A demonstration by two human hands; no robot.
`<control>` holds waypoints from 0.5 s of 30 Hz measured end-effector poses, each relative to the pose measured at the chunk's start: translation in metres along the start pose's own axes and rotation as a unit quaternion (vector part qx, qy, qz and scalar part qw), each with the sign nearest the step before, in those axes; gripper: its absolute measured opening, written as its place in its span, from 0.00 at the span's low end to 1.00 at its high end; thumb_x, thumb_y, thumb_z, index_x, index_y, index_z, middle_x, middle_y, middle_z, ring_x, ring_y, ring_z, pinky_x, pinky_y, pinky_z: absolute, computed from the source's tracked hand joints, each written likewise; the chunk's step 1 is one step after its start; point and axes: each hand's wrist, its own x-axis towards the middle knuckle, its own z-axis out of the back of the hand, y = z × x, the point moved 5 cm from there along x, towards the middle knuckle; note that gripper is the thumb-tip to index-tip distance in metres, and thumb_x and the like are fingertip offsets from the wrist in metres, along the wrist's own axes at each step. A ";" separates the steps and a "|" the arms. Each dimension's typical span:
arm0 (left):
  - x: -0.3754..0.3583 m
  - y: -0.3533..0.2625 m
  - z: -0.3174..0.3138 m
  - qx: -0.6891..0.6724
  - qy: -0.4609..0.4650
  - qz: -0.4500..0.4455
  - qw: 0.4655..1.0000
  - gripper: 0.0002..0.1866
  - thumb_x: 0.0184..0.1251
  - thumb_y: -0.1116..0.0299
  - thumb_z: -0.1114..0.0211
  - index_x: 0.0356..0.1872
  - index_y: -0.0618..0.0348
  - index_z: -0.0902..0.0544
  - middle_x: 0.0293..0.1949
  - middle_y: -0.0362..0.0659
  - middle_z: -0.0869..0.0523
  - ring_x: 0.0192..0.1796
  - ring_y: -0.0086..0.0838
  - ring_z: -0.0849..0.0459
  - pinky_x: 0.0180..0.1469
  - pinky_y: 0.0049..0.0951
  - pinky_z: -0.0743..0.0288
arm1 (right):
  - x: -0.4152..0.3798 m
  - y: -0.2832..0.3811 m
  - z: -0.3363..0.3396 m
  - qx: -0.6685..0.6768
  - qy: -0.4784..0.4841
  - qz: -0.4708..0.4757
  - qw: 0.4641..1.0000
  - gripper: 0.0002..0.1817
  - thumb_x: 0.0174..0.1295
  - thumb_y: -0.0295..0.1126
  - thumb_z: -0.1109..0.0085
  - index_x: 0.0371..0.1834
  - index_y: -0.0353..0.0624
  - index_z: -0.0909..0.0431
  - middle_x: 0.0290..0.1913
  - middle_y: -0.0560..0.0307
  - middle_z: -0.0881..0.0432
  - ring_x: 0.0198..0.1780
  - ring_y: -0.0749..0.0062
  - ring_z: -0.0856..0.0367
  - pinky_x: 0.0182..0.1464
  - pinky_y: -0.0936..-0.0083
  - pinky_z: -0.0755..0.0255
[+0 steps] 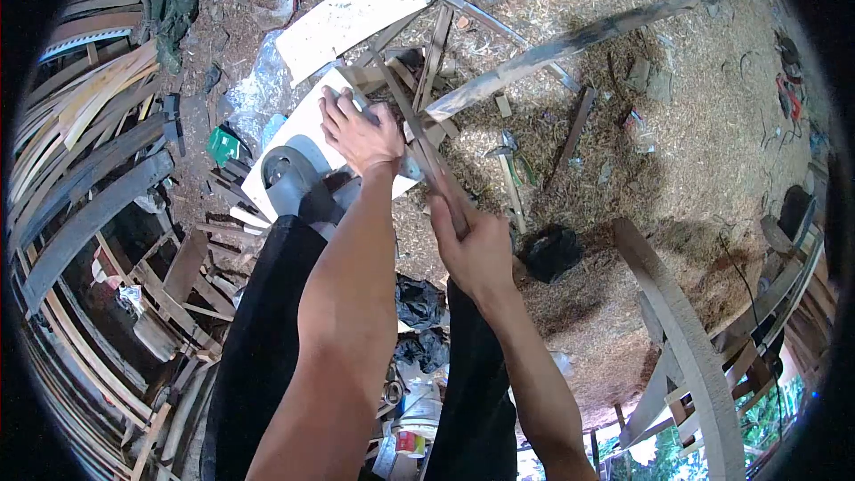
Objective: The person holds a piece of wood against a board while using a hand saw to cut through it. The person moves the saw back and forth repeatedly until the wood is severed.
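My left hand (pixel 363 135) bears down over a white board (pixel 307 116), its fingers and thumb on either side of a narrow grey piece (pixel 360 100). Much of that piece is hidden under the palm. My right hand (pixel 479 254) is closed round the near end of a long, thin brown strip (pixel 401 93) that looks like wood. The strip slants away to the upper left, passing just right of my left hand. My foot in a dark slipper (pixel 289 180) rests on the white board's lower part.
A long weathered plank (pixel 561 58) lies across the sawdust-covered ground. A hammer (pixel 508 156) and green-handled pliers (pixel 524 171) lie right of my hands. Curved timbers are stacked at left (pixel 98 205); a thick curved beam (pixel 681 330) stands at right. A black plastic bag (pixel 550 252) lies nearby.
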 end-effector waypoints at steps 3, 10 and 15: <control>0.002 0.006 -0.007 0.001 0.003 0.005 1.000 0.28 0.57 0.60 0.45 0.60 0.61 0.28 0.73 0.55 0.38 0.77 0.48 0.46 0.75 0.55 0.54 | -0.054 -0.007 0.023 0.002 -0.090 0.068 0.994 0.22 0.65 0.45 0.40 0.26 0.33 0.16 0.24 0.36 0.19 0.26 0.39 0.17 0.32 0.54 0.22; 0.001 0.000 -0.002 0.015 -0.001 0.005 1.000 0.28 0.57 0.60 0.46 0.60 0.62 0.28 0.72 0.55 0.37 0.76 0.49 0.45 0.75 0.55 0.52 | -0.053 -0.027 0.016 0.017 -0.065 0.034 0.997 0.22 0.63 0.45 0.38 0.24 0.33 0.16 0.22 0.35 0.20 0.25 0.42 0.16 0.29 0.56 0.23; -0.001 0.002 0.000 0.011 0.001 -0.010 1.000 0.28 0.57 0.60 0.45 0.59 0.61 0.28 0.72 0.56 0.36 0.76 0.50 0.45 0.74 0.56 0.52 | 0.005 -0.009 -0.010 -0.010 -0.036 0.027 0.999 0.24 0.64 0.47 0.40 0.26 0.33 0.17 0.24 0.32 0.20 0.26 0.37 0.18 0.32 0.52 0.23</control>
